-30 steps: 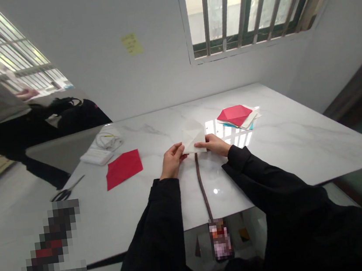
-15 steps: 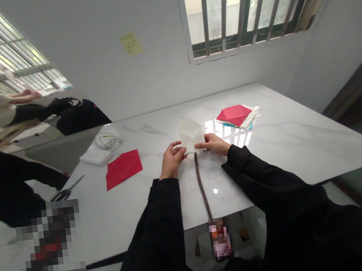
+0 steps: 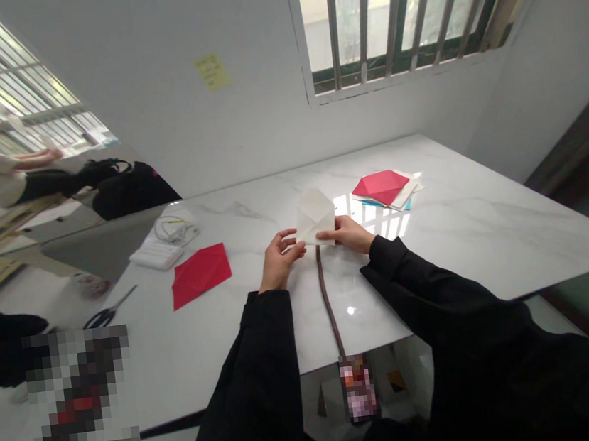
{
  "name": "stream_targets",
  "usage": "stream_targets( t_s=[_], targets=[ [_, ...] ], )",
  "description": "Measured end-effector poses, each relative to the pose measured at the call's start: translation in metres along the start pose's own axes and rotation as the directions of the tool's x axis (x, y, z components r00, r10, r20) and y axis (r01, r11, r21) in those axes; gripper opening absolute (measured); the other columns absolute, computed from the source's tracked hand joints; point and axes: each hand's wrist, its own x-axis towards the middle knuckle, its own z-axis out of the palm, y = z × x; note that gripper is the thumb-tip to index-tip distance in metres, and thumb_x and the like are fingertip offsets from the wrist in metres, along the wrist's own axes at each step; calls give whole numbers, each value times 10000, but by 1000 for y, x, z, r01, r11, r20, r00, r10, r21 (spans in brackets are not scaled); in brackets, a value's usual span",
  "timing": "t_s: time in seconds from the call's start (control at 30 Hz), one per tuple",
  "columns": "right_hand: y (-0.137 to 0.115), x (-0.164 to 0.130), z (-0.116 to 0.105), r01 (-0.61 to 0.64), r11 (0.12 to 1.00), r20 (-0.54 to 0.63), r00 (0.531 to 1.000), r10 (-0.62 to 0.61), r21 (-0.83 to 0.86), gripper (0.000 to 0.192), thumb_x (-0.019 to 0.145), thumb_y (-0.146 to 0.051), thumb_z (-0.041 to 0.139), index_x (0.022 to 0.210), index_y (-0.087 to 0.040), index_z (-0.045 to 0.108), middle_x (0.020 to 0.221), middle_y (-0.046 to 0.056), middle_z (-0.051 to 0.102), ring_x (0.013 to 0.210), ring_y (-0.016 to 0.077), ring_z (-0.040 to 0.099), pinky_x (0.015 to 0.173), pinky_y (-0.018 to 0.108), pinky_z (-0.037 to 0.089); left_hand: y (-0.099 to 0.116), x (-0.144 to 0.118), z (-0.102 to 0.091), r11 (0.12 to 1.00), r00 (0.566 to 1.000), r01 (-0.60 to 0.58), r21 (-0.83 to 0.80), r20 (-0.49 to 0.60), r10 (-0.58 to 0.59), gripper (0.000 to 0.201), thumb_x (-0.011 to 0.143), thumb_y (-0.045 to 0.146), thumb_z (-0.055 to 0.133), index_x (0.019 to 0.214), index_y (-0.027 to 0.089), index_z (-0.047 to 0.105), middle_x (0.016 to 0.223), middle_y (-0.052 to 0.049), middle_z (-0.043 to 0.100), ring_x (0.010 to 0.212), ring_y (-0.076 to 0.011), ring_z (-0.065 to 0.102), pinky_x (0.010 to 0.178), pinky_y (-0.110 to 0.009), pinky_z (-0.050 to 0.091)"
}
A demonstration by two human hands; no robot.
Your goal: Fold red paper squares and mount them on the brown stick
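A white paper envelope [image 3: 316,219], its pointed flap raised, is held up a little over the middle of the table. My right hand [image 3: 348,234] pinches its lower right part, thumb across the front and fingers behind. At the lower left corner is my left hand [image 3: 280,256], its thumb and curled fingers around the edge; how firmly they press is hard to see. Below the envelope a thin brown rod [image 3: 328,301] runs toward the table's front edge.
On the marble-patterned table [image 3: 467,228], a red envelope [image 3: 202,275] lies left, near scissors [image 3: 103,315] and a white box with a cable [image 3: 159,255]. Stacked envelopes [image 3: 383,187] lie back right. A phone [image 3: 359,390] sits below the front edge. Another person sits far left.
The envelope has tilted and shifted slightly right, away from my left fingers. My hands have barely moved. At the far left, a person's dark-clothed body part has moved left.
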Motion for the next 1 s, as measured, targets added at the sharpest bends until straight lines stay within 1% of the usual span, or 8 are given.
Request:
stream_targets(
  t_s=[0.1,0.17,0.33,0.4,0.53,0.7,0.87,1.0],
  targets=[
    [0,0,0,1,1000,2,1000,-1,-3,441,720,-416,896,1015,-117,764,896,67,762,669,125,583,580,236,414,-3,2,0,1000,1000,12,3,-27,-12,605,677,412,914,1172,178,656,933,-11,689,734,-135,699,751,-290,572],
    [-2,0,2,-30,999,-7,1000,31,17,428,761,-467,870,1002,-135,748,917,63,751,700,129,596,593,231,427,-4,2,0,1000,999,18,-5,-41,-18,598,678,409,910,1163,174,650,924,-10,688,728,-129,698,740,-277,570],
    [-8,-1,5,-123,988,-58,990,128,89,377,889,-541,744,903,-174,658,848,23,679,742,138,615,617,224,474,0,0,1,999,998,24,-37,-50,-26,726,698,375,895,1337,239,580,965,8,671,715,-117,705,734,-267,587],
    [-9,-1,6,-124,987,-64,989,131,99,354,917,-522,714,874,-180,630,821,12,651,739,137,609,601,218,468,2,-1,2,1000,1000,-1,-19,-28,1,693,725,382,881,1340,244,593,1016,-12,689,744,-121,714,752,-268,596],
    [-8,-1,6,-105,992,-37,993,108,72,304,922,-464,711,881,-171,643,788,7,637,708,130,595,592,217,460,1,-2,4,998,998,-49,48,30,48,562,773,442,862,1247,196,688,1107,-63,713,789,-136,730,786,-287,614],
    [-2,2,4,-62,997,5,998,62,-41,309,897,-450,745,897,-145,697,700,2,638,591,113,522,557,235,413,-2,-1,4,992,998,-49,118,52,43,554,751,489,889,1180,165,754,1129,-88,737,802,-171,753,821,-330,639],
    [1,3,2,8,985,5,1000,-7,-171,381,887,-507,740,794,-141,694,602,-16,580,549,114,478,535,251,370,-8,2,4,986,997,-73,148,44,68,475,738,556,889,994,167,793,1000,-68,774,777,-192,738,830,-369,654],
    [3,3,2,30,982,18,999,-27,-187,435,858,-570,745,791,-142,702,595,-17,572,554,115,466,528,249,341,-11,3,5,985,996,-87,151,35,83,453,725,578,891,887,168,783,897,-52,760,767,-192,716,803,-367,652]
  ],
)
